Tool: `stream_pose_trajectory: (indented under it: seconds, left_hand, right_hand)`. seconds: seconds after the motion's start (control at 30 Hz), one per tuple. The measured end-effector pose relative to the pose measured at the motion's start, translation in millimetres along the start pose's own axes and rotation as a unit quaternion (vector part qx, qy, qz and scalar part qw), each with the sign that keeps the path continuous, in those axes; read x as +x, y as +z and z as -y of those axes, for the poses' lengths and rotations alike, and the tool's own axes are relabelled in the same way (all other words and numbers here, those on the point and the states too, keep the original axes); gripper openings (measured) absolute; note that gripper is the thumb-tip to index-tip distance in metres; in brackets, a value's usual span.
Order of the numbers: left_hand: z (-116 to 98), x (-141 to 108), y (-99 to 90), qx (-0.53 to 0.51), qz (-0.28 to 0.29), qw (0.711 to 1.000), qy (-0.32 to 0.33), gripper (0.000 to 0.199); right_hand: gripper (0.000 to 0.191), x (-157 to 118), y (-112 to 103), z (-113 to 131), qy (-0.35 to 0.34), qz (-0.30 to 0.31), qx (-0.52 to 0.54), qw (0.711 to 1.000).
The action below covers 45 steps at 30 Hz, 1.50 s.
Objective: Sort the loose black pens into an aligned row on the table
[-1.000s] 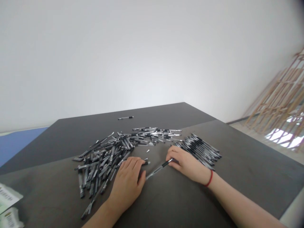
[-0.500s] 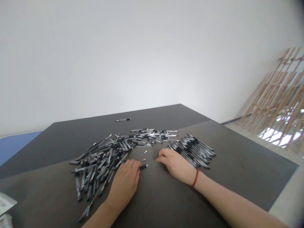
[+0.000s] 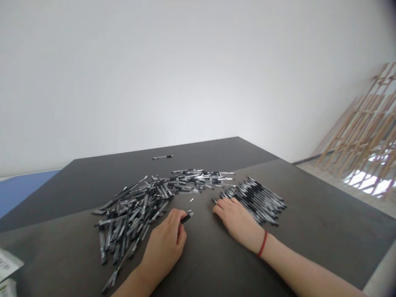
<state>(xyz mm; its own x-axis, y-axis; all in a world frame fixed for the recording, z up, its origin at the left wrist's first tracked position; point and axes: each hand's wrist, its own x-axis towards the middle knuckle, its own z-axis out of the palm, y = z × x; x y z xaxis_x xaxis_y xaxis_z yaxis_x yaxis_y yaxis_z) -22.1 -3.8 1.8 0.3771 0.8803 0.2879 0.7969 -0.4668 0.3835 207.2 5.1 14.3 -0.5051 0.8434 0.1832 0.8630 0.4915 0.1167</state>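
My left hand [image 3: 167,237] is closed around a pen [image 3: 187,218]. The pen's dark grip and pale end stick out past my fingertips, and the rest is hidden in the hand. My right hand [image 3: 238,222], with a red string on its wrist, has its fingers bent at the near left side of a row of pens [image 3: 260,198]. A dark pen end [image 3: 214,201] shows beside those fingertips; the hand covers the rest. To the left of my left hand lies a loose heap of clear and black pens [image 3: 130,218]. A small pale tip piece [image 3: 192,200] rests between the hands.
More pens [image 3: 201,179] lie scattered behind my hands. A single pen [image 3: 162,157] is farther back on the dark table [image 3: 204,268]. Pale packets [image 3: 9,266] sit at the left edge. Wooden racks [image 3: 365,128] lean against the wall at right.
My right hand has moved right, against the row of pens. My left hand has turned slightly, and the pen in it now tilts upward more. The view has shifted a little.
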Motion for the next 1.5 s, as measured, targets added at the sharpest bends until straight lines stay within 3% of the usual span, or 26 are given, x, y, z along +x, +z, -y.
stream_pose_trajectory:
  seconds: [0.17,0.3,0.47,0.6,0.87,1.0,1.1,1.23,1.33,1.5]
  left_hand:
    - [-2.3,-0.9,-1.9,0.017,0.084,0.996,-0.005,0.016]
    - [-6.8,-0.4,-3.2,0.045,0.103,0.993,-0.028,0.012]
    - [-8.0,-1.6,-5.2,0.035,0.092,0.994,-0.046,0.009]
    - [-7.6,-1.6,-6.5,0.053,0.089,0.994,-0.044,0.013]
    - [-4.0,0.2,-3.1,0.050,0.077,0.995,-0.037,0.019]
    - [-3.3,-1.5,-7.7,-0.017,0.019,0.998,-0.051,0.022]
    - [-11.4,-6.5,-13.0,-0.029,0.013,0.999,0.016,0.019]
    - [-26.3,-11.5,-13.0,0.038,0.107,0.984,0.134,0.011]
    - [-29.7,-10.6,-9.1,0.087,0.159,0.971,0.159,0.009]
    - [-25.3,-8.2,-6.0,0.105,0.162,0.969,0.156,0.011]
  right_hand:
    - [0.010,2.3,3.0,-5.7,0.022,-0.008,0.016,1.000]
    - [0.011,16.6,2.0,8.6,-0.001,-0.023,0.061,0.998]
    - [0.009,48.1,0.8,35.9,-0.049,-0.019,0.099,0.994]
    - [0.007,61.3,6.1,46.6,-0.048,0.000,0.088,0.995]
    - [0.009,57.3,13.9,36.0,-0.037,-0.001,0.151,0.988]
    - [0.014,56.5,14.7,27.7,-0.018,-0.014,0.201,0.979]
    - [0.015,55.6,14.9,23.6,-0.018,-0.025,0.218,0.976]
    - [0.013,58.9,12.4,20.6,-0.014,-0.032,0.233,0.972]
    - [0.012,68.8,7.2,21.6,-0.023,-0.035,0.238,0.970]
    - [0.006,98.2,0.8,37.0,-0.093,-0.004,0.239,0.967]
